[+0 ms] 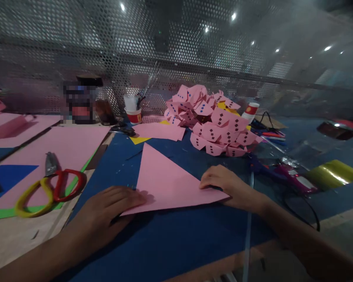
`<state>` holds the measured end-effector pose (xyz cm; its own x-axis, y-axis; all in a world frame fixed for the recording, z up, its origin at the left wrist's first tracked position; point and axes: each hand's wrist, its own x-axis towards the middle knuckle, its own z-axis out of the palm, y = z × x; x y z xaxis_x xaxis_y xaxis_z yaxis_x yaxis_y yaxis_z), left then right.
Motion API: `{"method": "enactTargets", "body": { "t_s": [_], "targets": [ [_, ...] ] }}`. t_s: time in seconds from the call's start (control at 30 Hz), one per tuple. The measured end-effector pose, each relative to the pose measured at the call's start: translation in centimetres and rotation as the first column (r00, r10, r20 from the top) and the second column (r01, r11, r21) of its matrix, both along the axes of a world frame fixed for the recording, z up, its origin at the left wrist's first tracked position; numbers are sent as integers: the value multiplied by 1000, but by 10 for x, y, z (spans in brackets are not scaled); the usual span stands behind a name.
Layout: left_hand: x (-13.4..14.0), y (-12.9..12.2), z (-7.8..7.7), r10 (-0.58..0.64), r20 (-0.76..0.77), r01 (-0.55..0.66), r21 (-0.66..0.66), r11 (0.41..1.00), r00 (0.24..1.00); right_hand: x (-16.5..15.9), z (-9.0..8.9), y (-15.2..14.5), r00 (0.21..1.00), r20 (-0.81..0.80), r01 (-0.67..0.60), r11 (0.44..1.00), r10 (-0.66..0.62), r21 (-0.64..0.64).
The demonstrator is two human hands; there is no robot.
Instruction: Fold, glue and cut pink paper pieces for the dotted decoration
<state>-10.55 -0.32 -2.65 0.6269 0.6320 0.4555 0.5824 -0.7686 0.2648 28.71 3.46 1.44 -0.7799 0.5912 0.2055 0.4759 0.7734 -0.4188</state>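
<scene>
Left hand (114, 205) on pink paper triangle (164, 182) | right hand (226, 188) at its right corner | scissors (51, 170) (red-and-yellow handles) leftward

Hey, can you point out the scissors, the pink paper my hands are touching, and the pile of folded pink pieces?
Scissors (51, 171): head view, where blades meet handles.
Pink paper (170, 184): head view, middle of its upper face.
Pile of folded pink pieces (220, 118): head view, a diamond-marked piece near its middle.

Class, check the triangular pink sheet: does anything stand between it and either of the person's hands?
Nothing visible does. The left hand touches the pink sheet near its lower left corner, the right hand near its right corner. The scissors lie off to the left.
</scene>
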Motion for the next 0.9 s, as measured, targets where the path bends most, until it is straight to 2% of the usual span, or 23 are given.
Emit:
{"method": "enactTargets", "body": {
  "t_s": [0.2, 0.37, 0.6, 0.8, 0.9],
  "targets": [
    [-5, 0, 1, -3, -35, 2, -18, 1000, 999, 0, -2, 4, 1000, -13, -1, 1000, 1, 3],
    [-3, -2, 2, 54, -49, -55, -17, 998, 997, 1, -3, 2, 1000, 11, -12, 999, 12, 52],
    [1, -6, 5, 52, -23, -51, 50, 997, 998, 0, -5, -1, 1000, 18, -15, 993, 13, 119],
    [-1, -4, 9, 19, -69, -17, 19, 1000, 997, 1, -2, -3, 999, 47, -6, 996, 2, 90],
    [0, -5, 9, 55, -50, -55, -2, 998, 997, 0, 1, -2, 998, 62, -12, 998, 7, 69]
  ]
}}
